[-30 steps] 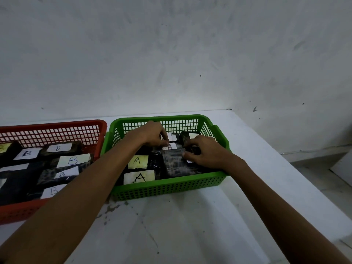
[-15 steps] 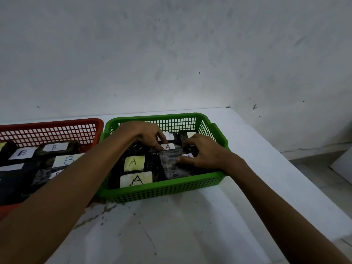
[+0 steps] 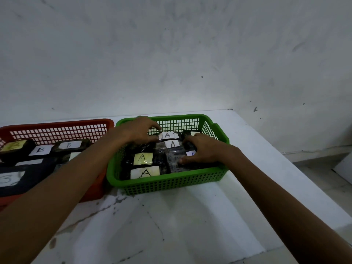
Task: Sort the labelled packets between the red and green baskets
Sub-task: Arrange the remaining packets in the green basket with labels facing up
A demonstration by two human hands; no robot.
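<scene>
Through the head camera we see our left hand (image 3: 137, 130) spread, fingertips resting on the A packets (image 3: 167, 135) in the green basket (image 3: 171, 184) near the worktop's (image 3: 171, 225) far edge. Our right hand (image 3: 203, 149) grips a dark packet (image 3: 174, 161) beside them.

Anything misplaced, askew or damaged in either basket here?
Nothing stands out. The readable packets in the green basket all say A, and those in the red basket say B. One label beside the right hand is partly covered, so it is unreadable.

Dark A packets (image 3: 144, 173) fill the green basket (image 3: 167, 184), B packets (image 3: 69, 145) the red basket (image 3: 57, 130)
</scene>
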